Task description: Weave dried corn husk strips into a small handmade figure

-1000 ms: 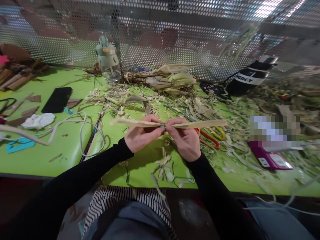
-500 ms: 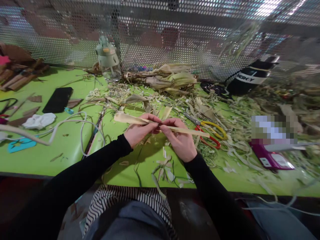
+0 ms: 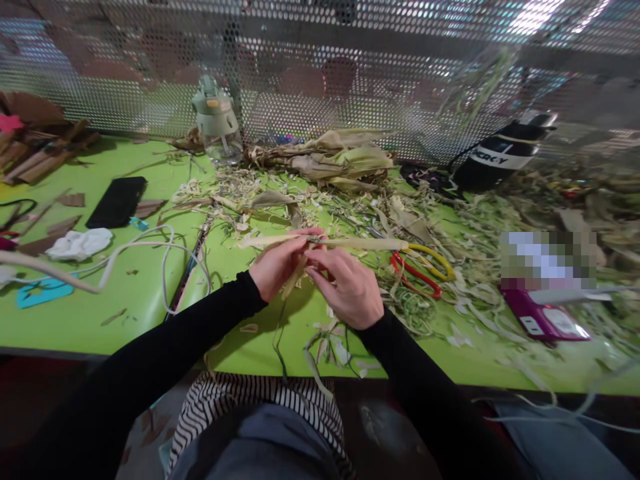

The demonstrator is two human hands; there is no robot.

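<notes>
In the head view my left hand (image 3: 280, 265) pinches pale corn husk strips (image 3: 370, 244) at their middle. One end points right, past my fingers, and another points left. A shorter piece hangs below my left fingertips. My right hand (image 3: 347, 283) is just beside, its fingers curled and thumb bent in close to the left fingertips; what lies between them is too small to make out. Scissors (image 3: 425, 275) with one red and one yellow handle lie to the right, their blades partly behind the husk strip.
Husk scraps cover much of the green table (image 3: 145, 313). Behind them lie a bundle of dry husks (image 3: 340, 160), a clear bottle (image 3: 217, 123) and a black bottle (image 3: 500, 157). Leftward are a phone (image 3: 117, 202), a white cable (image 3: 170, 263) and crumpled tissue (image 3: 79, 244). A purple pack (image 3: 545, 313) sits right.
My right hand has let the strip's right end go and shifted down slightly, fingers now curled. The strips have turned nearly level, and a piece now hangs below the left fingers.
</notes>
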